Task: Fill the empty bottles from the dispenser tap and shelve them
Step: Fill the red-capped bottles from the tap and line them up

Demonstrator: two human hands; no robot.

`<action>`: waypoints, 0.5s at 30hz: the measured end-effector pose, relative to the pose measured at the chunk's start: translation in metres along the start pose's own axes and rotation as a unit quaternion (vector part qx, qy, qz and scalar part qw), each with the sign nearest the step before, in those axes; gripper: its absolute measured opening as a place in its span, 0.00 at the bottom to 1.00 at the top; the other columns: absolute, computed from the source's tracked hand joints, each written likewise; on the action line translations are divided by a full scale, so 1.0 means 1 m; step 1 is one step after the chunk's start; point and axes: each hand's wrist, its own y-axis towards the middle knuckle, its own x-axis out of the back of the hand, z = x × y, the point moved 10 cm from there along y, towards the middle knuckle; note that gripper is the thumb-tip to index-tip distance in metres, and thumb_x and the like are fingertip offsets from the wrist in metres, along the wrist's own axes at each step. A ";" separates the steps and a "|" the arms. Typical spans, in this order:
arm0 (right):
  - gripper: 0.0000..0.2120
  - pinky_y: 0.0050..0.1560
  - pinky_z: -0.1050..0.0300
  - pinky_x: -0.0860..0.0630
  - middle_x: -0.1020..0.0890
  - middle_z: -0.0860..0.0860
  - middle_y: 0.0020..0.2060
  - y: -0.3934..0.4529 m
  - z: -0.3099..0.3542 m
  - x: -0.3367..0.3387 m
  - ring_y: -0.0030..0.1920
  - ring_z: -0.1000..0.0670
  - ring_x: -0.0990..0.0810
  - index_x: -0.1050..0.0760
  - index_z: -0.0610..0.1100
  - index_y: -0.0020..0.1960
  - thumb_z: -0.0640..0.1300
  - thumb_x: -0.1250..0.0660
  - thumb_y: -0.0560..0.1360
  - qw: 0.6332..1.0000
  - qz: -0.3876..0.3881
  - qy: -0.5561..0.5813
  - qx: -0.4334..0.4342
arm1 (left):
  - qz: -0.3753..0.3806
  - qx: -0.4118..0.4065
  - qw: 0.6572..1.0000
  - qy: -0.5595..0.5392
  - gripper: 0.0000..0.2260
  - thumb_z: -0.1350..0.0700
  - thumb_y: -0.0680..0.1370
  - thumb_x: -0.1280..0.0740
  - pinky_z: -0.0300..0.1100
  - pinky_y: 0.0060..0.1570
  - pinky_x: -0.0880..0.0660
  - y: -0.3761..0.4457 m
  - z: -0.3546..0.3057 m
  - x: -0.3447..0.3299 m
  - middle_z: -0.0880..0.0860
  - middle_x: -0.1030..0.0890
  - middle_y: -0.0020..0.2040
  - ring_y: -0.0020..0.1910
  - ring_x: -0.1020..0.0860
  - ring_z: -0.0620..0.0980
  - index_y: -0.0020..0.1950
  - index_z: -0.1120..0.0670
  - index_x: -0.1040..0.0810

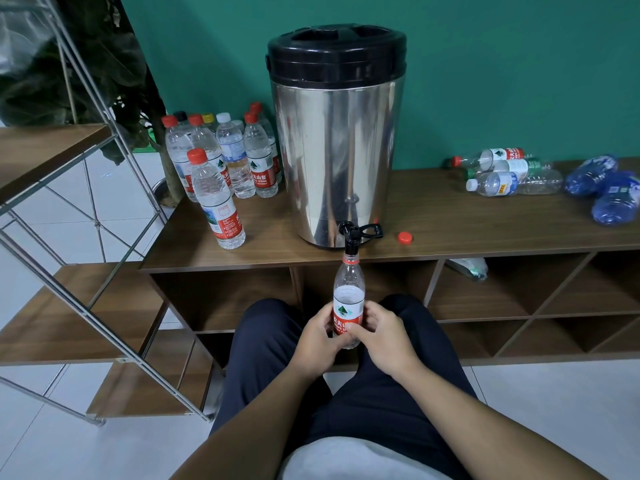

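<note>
A clear uncapped bottle (348, 292) with a red label stands upright under the black tap (351, 237) of a steel dispenser (337, 150); its mouth is right at the spout. My left hand (317, 336) and my right hand (384, 336) both grip its lower half from either side. Its red cap (405, 238) lies on the wooden cabinet top (485, 223) to the right of the tap. Several capped bottles (225, 157) stand left of the dispenser. Several empty bottles (509, 173) lie on their sides at the right.
Crushed blue bottles (606, 188) lie at the far right of the cabinet top. A metal-framed wooden shelf (69, 306) stands at the left, with a dark plant behind it. Open cubbies sit under the cabinet top; one holds a crumpled bottle (469, 266). My knees are below the tap.
</note>
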 end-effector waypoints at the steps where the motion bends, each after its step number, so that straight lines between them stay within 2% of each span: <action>1: 0.22 0.56 0.60 0.15 0.12 0.61 0.55 0.000 0.000 0.000 0.58 0.62 0.14 0.19 0.56 0.69 0.42 0.20 0.78 1.000 0.001 -0.001 -0.001 | 0.000 0.000 1.000 0.001 0.26 0.61 0.81 0.21 0.53 0.74 0.20 0.000 0.000 0.000 0.46 0.14 0.69 0.71 0.17 0.47 0.78 0.48 0.22; 9: 0.22 0.54 0.63 0.16 0.12 0.62 0.55 -0.001 0.002 0.000 0.58 0.63 0.14 0.19 0.56 0.68 0.42 0.20 0.78 1.000 0.001 0.001 -0.003 | 0.001 0.003 1.000 0.002 0.26 0.60 0.81 0.21 0.53 0.73 0.20 0.000 0.001 0.000 0.46 0.14 0.69 0.70 0.16 0.48 0.77 0.48 0.21; 15: 0.22 0.56 0.59 0.14 0.11 0.60 0.55 0.000 0.000 0.000 0.58 0.60 0.13 0.19 0.56 0.68 0.42 0.20 0.78 1.000 0.003 0.005 0.002 | -0.002 0.003 1.000 0.000 0.26 0.61 0.81 0.21 0.54 0.73 0.20 0.000 0.000 0.001 0.47 0.13 0.68 0.70 0.16 0.48 0.77 0.48 0.21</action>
